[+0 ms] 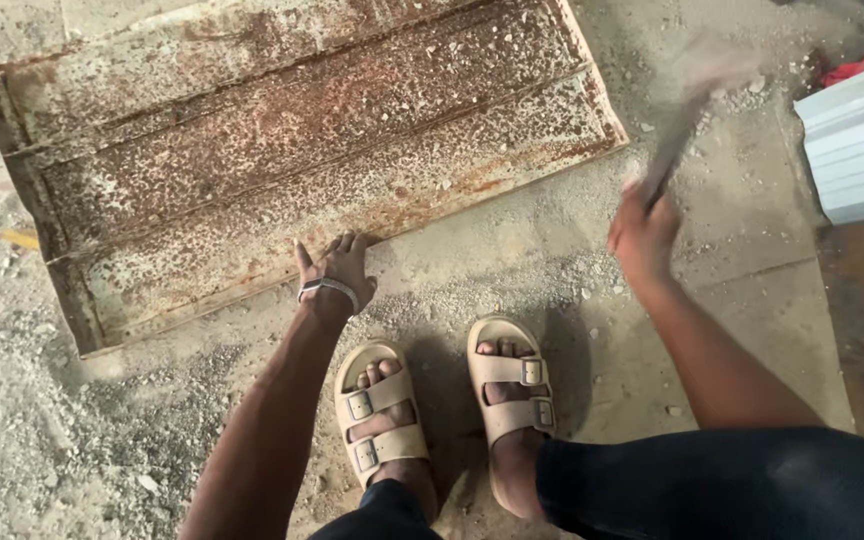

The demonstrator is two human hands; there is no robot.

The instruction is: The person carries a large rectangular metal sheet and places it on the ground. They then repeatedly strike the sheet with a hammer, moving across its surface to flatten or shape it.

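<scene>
Rusty ribbed metal sheet point(292, 150) lies flat on gritty concrete floor point(552, 280) | left hand point(337, 268) presses its near edge, fingers spread, steadying | right hand point(642, 235) clenched around motion-blurred hammer point(687, 110), raised clear.

Hands point(337, 268) on rusty sheet point(292, 140)

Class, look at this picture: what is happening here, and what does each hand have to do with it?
A person in tan sandals bends over a rusty ribbed metal sheet lying on a gritty concrete floor. The left hand presses on the sheet's near edge. The right hand grips a blurred hammer-like tool, raised beside the sheet.
</scene>
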